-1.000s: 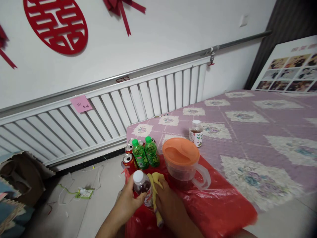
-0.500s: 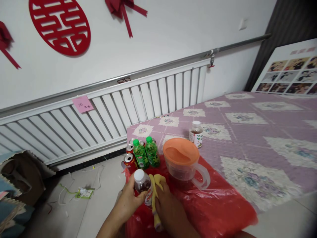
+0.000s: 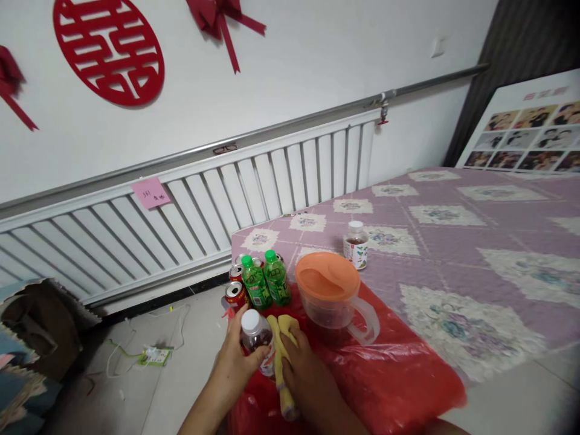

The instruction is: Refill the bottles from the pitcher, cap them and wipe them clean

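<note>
My left hand [image 3: 239, 348] is wrapped round a clear jar [image 3: 258, 335] with a white lid and dark contents, upright at the near corner of the table. Right beside it, my right hand [image 3: 299, 362] grips a folded yellow cloth [image 3: 281, 350] against the jar's right side. Beneath both hands spreads a red plastic sheet [image 3: 389, 374]. Just behind the jar stand two green bottles [image 3: 276, 281] and several red drink cans [image 3: 235, 294]. To the right of my right hand is a clear pitcher [image 3: 326, 308] with an orange lid [image 3: 327, 276].
A second white-lidded jar [image 3: 356, 246] stands behind the pitcher on the purple patterned tablecloth [image 3: 430, 260]. A white radiator [image 3: 290, 175] runs along the wall. On the floor at left lie cords and a green-white packet [image 3: 155, 356], near a blue cloth-covered item [image 3: 27, 386].
The view has shifted slightly. Both hands keep their hold on the jar and the yellow cloth; nothing else has visibly moved.
</note>
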Available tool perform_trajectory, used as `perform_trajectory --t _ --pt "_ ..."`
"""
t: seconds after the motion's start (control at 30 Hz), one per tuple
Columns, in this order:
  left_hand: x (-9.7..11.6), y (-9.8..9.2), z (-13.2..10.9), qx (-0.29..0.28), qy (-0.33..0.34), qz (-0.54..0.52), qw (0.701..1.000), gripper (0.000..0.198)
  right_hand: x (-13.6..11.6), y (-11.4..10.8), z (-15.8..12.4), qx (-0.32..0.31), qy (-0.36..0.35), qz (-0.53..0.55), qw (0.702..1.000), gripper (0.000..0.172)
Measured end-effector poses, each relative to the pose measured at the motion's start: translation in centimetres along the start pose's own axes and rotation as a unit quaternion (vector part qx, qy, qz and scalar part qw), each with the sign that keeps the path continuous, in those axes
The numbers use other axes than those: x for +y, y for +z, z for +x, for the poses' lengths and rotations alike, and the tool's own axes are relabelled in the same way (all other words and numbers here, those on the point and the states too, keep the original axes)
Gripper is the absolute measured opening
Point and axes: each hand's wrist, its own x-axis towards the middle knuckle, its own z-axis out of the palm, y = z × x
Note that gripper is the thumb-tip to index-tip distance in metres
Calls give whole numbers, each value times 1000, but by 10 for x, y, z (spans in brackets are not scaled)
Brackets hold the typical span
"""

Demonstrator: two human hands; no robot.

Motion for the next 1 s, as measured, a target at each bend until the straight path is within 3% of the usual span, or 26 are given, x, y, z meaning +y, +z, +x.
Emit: perform_trajectory --t 0.1,0.2,0.27,0.33,0.43,0.57,0.63,0.7,0.8,0.87,1.0 --pt "4 -7 0 -31 -1 -47 998 75 7 2 -4 108 -83 8 991 47" --pt "14 -10 -1 -89 -5 -93 992 67 5 1 -13 244 -191 -1 951 43" --pt "21 -10 -2 -115 -5 -110 987 64 1 2 -18 289 -236 -18 928 40" --pt "26 -9 -3 -126 -7 -115 985 61 -4 3 -20 296 -237 -43 924 39" --pt "28 -9 -2 -129 -15 -114 985 62 -6 4 -14 255 -180 -75 947 41" --pt "27 -11 -1 -128 -16 -95 987 63 -3 -1 0 88 -43 -81 992 43" --pt "28 -12 -2 -128 -19 -80 988 60 -2 -3 4 7 7 -83 996 44" --pt "29 -11 -3 -125 -13 -66 990 60 -2 -4 6 -24 25 -81 996 46" --pt "27 -9 -3 -105 1 -41 994 61 2 0 4 22 -2 -62 998 45" --pt "25 -9 -2 -97 4 -32 995 61 6 4 0 101 -53 -63 991 43" --pt "19 -10 1 -101 5 -43 994 65 5 10 -11 255 -143 -101 951 48"
